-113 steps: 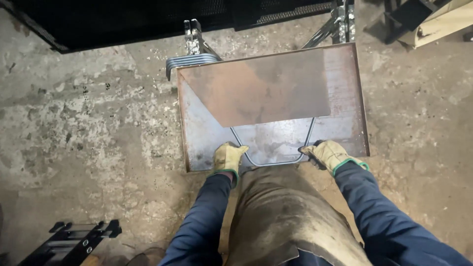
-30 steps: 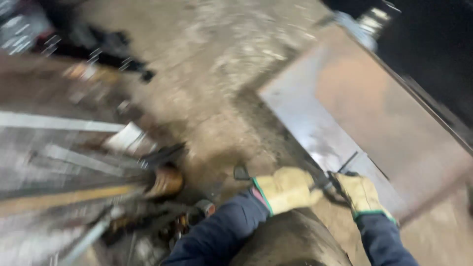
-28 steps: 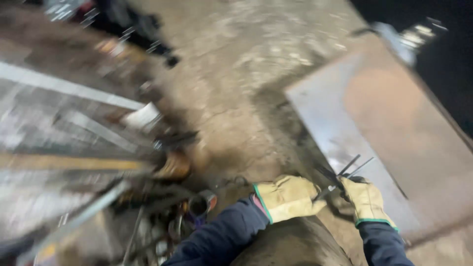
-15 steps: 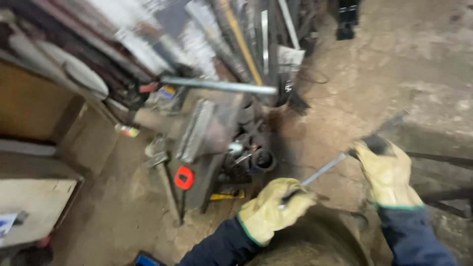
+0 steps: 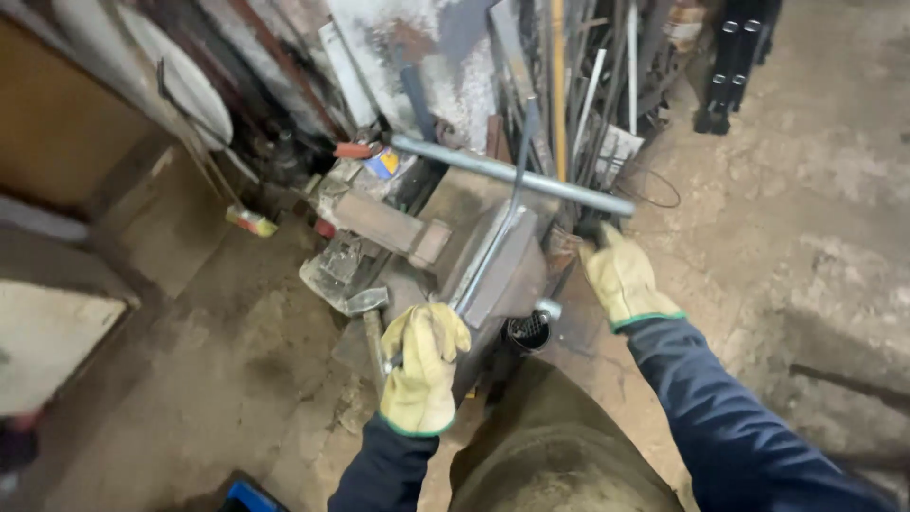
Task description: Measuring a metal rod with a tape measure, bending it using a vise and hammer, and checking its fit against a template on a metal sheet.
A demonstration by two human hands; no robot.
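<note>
My left hand (image 5: 424, 365), in a yellow leather glove, grips the lower end of a thin steel rod (image 5: 493, 251). The rod runs up and to the right across a heavy steel block (image 5: 507, 284) and ends among the leaning bars. My right hand (image 5: 621, 277), also gloved, is off the rod. It is raised beside the right end of a grey pipe (image 5: 512, 175), its fingertips against something dark there. What those fingers hold is hidden. My knee in brown trousers (image 5: 559, 455) fills the bottom centre.
Long bars and strips (image 5: 569, 76) lean against the back wall. A hammer (image 5: 368, 308) lies left of the block, and a short open tube (image 5: 529, 330) stands by its base. Black clamps (image 5: 735, 57) stand at top right. A wooden panel (image 5: 57, 123) is at left.
My view swung left from the rusty steel plate to the scrap pile. The rod left the plate. Half a second ago both hands held it; now only the left does.
</note>
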